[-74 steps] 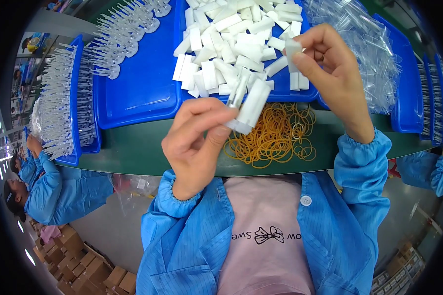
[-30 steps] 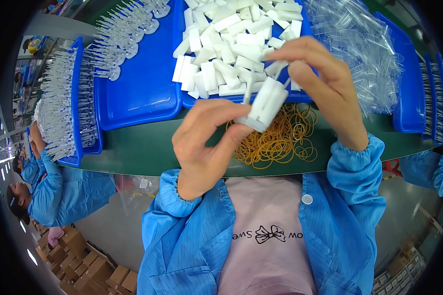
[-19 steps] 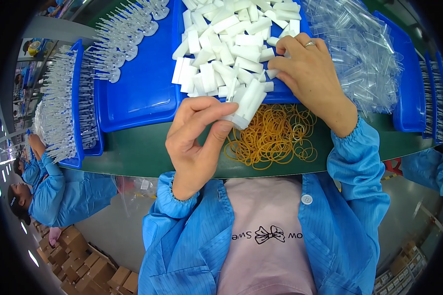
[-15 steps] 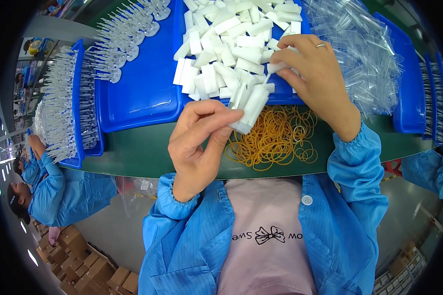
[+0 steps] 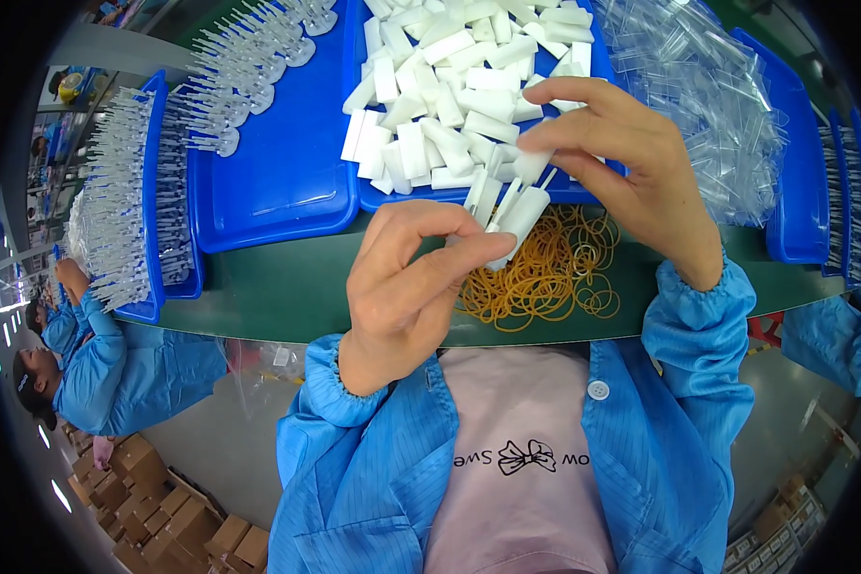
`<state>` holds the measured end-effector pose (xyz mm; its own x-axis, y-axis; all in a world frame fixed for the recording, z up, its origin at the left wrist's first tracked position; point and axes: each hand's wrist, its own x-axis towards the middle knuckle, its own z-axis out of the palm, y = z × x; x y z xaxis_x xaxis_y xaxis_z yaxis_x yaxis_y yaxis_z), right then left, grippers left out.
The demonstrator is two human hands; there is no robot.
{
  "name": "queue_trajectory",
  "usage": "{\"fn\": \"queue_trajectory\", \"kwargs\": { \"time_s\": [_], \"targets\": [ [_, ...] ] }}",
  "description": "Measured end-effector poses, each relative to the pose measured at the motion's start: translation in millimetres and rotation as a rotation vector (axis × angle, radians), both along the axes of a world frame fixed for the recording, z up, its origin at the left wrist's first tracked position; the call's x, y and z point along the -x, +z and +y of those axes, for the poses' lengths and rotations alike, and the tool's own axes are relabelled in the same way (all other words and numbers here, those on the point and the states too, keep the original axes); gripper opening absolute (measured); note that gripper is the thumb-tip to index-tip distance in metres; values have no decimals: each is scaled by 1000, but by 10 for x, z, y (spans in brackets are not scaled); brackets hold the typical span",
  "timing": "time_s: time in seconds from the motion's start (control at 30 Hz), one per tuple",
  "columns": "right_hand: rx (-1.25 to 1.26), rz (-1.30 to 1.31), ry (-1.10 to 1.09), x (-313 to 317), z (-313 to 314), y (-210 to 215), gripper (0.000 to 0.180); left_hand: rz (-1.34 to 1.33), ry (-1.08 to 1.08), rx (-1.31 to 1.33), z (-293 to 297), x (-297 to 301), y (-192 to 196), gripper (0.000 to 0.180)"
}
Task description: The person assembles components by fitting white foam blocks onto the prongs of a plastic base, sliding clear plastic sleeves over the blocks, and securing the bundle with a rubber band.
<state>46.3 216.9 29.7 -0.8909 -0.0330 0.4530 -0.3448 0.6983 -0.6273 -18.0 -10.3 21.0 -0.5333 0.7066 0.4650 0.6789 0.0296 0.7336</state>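
My left hand (image 5: 407, 287) is closed, pinching a small bundle of white blocks and clear plastic pieces (image 5: 526, 212) between thumb and fingers. Thin pale prongs stick up from the bundle's upper end. Just above it, my right hand (image 5: 631, 158) grips a single white block (image 5: 533, 165) with its thumb and fingertips. The lower end of that block comes right up to the prongs; whether they touch I cannot tell. Behind both hands lies a heap of similar white blocks (image 5: 445, 96). Loose yellow-brown rubber bands (image 5: 536, 287) lie below the bundle, partly covered by it.
A blue tray (image 5: 268, 196) at left holds rows of white pronged parts (image 5: 249, 72). More such parts fill a blue bin (image 5: 124, 191) farther left. Clear plastic pieces (image 5: 698, 115) are heaped at right beside another blue tray (image 5: 796, 210). Another person (image 5: 134, 368) works at far left.
My left hand and its bundle have shifted a little to the right. My right hand has lowered slightly, and its white block now sits lower, at the bundle's upper end.
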Motion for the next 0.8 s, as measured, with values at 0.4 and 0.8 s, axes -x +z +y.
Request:
{"fn": "queue_trajectory", "kwargs": {
  "time_s": [0.4, 0.8],
  "targets": [
    [968, -477, 150, -60, 73, -63, 10, 243, -104, 16, 23, -24, 67, 37],
    [884, -312, 79, -205, -155, -17, 13, 50, 6, -292, 93, -109, -87, 50]
  ]
}}
